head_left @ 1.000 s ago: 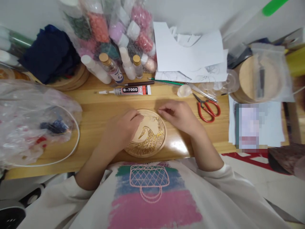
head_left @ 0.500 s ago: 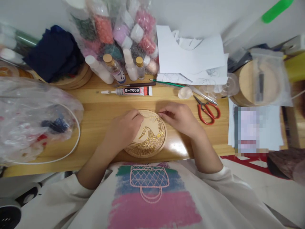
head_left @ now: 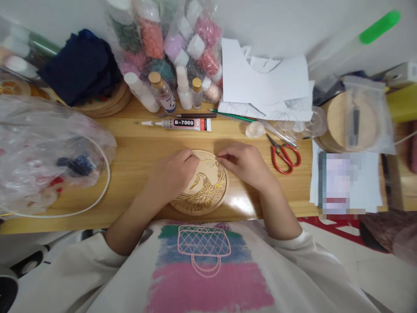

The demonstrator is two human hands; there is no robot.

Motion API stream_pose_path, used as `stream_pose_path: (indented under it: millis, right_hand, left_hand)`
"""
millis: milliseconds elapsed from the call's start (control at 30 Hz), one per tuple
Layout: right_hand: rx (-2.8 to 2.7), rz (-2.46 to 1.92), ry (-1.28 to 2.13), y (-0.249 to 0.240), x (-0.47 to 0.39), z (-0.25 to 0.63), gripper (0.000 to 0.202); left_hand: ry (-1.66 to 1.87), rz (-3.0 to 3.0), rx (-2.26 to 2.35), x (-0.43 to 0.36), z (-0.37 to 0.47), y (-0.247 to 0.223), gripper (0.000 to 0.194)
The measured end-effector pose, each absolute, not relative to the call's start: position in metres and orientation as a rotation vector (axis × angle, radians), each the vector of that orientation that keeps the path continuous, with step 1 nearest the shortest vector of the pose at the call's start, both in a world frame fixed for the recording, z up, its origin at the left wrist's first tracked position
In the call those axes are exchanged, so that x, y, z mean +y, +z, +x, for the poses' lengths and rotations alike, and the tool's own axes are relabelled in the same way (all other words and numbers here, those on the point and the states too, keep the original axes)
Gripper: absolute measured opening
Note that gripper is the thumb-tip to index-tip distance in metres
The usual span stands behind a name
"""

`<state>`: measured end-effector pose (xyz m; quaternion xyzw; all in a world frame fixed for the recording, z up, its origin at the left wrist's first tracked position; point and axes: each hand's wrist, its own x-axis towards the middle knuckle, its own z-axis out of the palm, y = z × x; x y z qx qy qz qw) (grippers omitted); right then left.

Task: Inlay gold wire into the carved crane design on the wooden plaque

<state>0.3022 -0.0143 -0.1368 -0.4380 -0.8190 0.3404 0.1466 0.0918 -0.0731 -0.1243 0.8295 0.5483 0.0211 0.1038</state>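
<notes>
A round wooden plaque (head_left: 203,191) with a gold bird design lies on the table near its front edge. My left hand (head_left: 174,174) rests over the plaque's left side, its fingers bent together near the upper part; what they hold, if anything, is hidden. At the plaque's upper right rim is my right hand (head_left: 244,165), thumb and forefinger pinched together. Anything between those fingertips is too small to make out. Behind the plaque lies a B-7000 glue tube (head_left: 184,124), beside a dark thin tool (head_left: 197,115).
Red-handled scissors (head_left: 285,157) and a small whitish dish (head_left: 255,129) lie to the right. Bottles (head_left: 162,93), bagged jars and white papers (head_left: 267,82) stand or lie at the back. A plastic bag (head_left: 48,156) with a white hoop is at left; stacked wooden discs (head_left: 342,117) are at right.
The view has shifted slightly. My right fingertips sit a little closer to the plaque's upper right rim; my left hand has hardly moved.
</notes>
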Motion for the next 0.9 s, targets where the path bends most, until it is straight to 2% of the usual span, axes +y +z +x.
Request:
stream_pose_path:
  millis: [900]
  right_hand:
    - [-2.368,-1.233,0.974,-0.135,-0.015,0.303,0.012]
  left_hand:
    - [0.364,2.487,1.590,-0.074,0.093,-0.138,0.024]
